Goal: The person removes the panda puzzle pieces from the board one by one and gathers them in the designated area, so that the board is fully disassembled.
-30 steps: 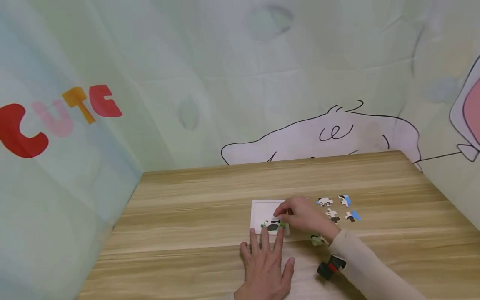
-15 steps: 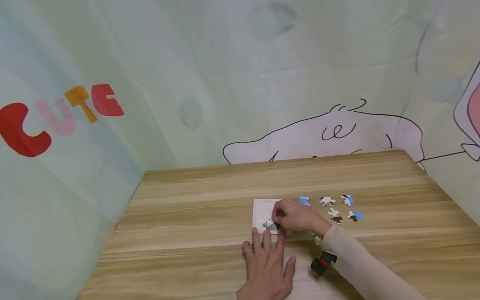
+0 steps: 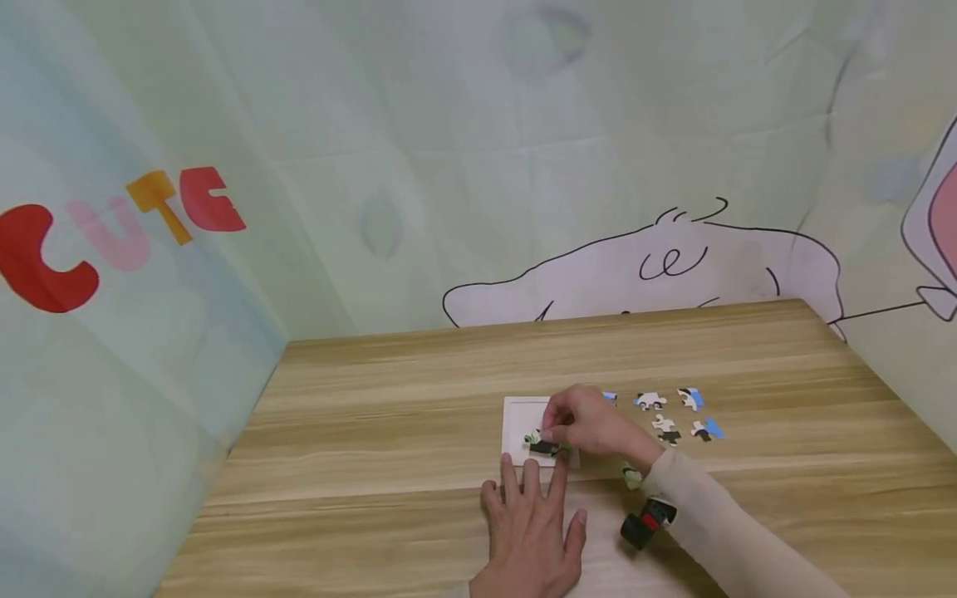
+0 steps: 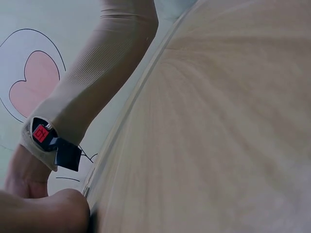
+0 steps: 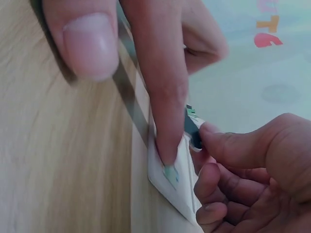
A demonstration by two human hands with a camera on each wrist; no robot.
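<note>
A small white puzzle tray (image 3: 517, 413) lies on the wooden table. My left hand (image 3: 531, 527) rests at its near edge with fingers spread and straight. In the right wrist view, one left fingertip presses a pale green puzzle piece (image 5: 171, 175) in the tray's corner. Over the tray, my right hand (image 3: 594, 425) pinches a tilted black, white and green puzzle piece (image 5: 192, 132) between thumb and fingers. Whether this piece touches its neighbour is hidden by the left finger. In the left wrist view, only part of the left hand (image 4: 48, 213) shows, and its fingertips are out of sight.
Several loose panda puzzle pieces (image 3: 664, 425) lie right of the tray. Another green piece (image 3: 631, 475) sits near the right wrist, below the forearm. A black camera (image 3: 639, 530) is strapped to that wrist. Printed cloth (image 3: 359, 208) hangs behind the table (image 3: 359, 432).
My right hand has shifted slightly left over the tray, and the angle of the pinched puzzle piece has changed. The left hand stays in place at the tray's near edge.
</note>
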